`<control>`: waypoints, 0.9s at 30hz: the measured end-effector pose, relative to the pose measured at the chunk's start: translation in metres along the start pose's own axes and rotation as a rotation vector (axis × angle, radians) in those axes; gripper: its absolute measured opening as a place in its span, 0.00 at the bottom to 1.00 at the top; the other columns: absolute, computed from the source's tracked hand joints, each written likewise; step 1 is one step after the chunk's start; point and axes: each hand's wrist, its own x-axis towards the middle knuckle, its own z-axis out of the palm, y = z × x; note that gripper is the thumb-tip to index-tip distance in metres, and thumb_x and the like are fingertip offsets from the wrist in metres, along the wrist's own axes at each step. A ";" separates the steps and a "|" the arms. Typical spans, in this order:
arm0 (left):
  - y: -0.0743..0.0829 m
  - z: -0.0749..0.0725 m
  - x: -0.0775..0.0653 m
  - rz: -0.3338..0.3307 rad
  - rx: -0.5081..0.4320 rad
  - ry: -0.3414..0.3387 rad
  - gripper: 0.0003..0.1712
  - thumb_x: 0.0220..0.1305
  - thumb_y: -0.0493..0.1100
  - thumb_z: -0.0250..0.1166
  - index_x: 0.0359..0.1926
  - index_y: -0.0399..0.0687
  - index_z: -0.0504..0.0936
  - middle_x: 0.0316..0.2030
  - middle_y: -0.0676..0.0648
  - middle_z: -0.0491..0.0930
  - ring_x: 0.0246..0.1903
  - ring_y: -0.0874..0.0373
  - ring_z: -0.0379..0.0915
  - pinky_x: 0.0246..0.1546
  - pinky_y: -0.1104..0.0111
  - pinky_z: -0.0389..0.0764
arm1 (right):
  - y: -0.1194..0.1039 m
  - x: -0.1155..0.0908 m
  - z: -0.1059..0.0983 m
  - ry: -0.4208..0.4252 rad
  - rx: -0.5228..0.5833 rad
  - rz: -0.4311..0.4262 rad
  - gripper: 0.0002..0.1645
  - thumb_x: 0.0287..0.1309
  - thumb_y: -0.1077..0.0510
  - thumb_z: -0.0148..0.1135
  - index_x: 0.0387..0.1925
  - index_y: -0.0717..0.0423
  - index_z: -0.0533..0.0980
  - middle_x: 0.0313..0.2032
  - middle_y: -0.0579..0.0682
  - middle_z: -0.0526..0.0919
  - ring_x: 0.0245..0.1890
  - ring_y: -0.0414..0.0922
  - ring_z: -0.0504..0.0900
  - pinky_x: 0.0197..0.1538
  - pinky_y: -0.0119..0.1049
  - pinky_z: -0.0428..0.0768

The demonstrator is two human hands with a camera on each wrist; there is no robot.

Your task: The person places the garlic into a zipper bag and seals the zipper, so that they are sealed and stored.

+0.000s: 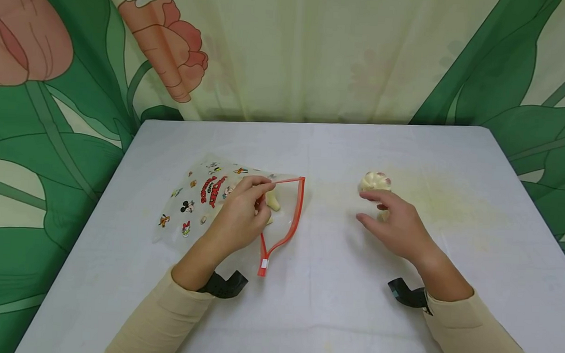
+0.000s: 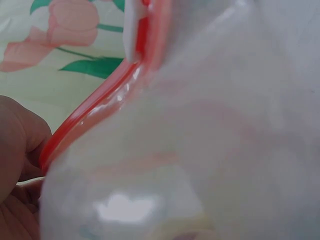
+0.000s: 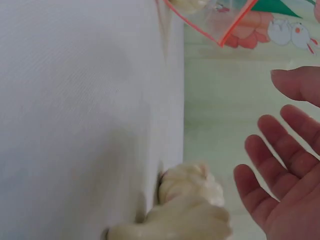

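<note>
My left hand (image 1: pixel 241 211) pinches the red-edged mouth of a clear zip bag (image 1: pixel 197 199) printed with small cartoon figures. A pale bulb like garlic (image 1: pixel 273 201) shows inside it, partly hidden by the fingers. The bag's red edge (image 2: pixel 95 102) runs up from the fingers in the left wrist view. On the right, my right hand (image 1: pixel 399 225) hovers over the table with thumb and fingers apart, holding nothing. Just beyond its fingertips lies a lobed garlic bulb (image 1: pixel 376 181) with purplish tips. Another garlic bulb (image 3: pixel 175 222) sits nearer, mostly covered by the hand in the head view.
A white cloth covers the table (image 1: pixel 325 302), with faint yellowish stains at the right. Behind it hangs a curtain (image 1: pixel 315 53) printed with flowers and leaves. The bag's red slider end (image 1: pixel 263 264) points toward the table's front.
</note>
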 end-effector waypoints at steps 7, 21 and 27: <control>0.000 0.000 0.000 -0.002 -0.003 0.004 0.22 0.61 0.29 0.59 0.57 0.31 0.81 0.57 0.41 0.75 0.44 0.53 0.76 0.37 0.68 0.82 | 0.013 -0.010 -0.010 0.132 -0.003 0.002 0.26 0.54 0.62 0.73 0.56 0.59 0.78 0.54 0.57 0.81 0.53 0.58 0.77 0.53 0.44 0.72; -0.001 0.000 -0.002 -0.013 -0.014 0.009 0.22 0.60 0.28 0.60 0.57 0.31 0.81 0.56 0.40 0.75 0.41 0.54 0.75 0.37 0.68 0.82 | 0.031 -0.021 -0.026 0.108 -0.122 0.191 0.32 0.60 0.55 0.68 0.62 0.65 0.72 0.61 0.67 0.73 0.53 0.65 0.72 0.48 0.59 0.72; -0.003 0.001 -0.002 -0.004 -0.010 0.019 0.22 0.60 0.28 0.61 0.57 0.31 0.81 0.56 0.40 0.75 0.41 0.54 0.75 0.36 0.68 0.82 | 0.038 -0.021 -0.024 0.066 -0.137 0.245 0.35 0.61 0.54 0.68 0.65 0.66 0.69 0.64 0.68 0.69 0.59 0.65 0.70 0.53 0.63 0.73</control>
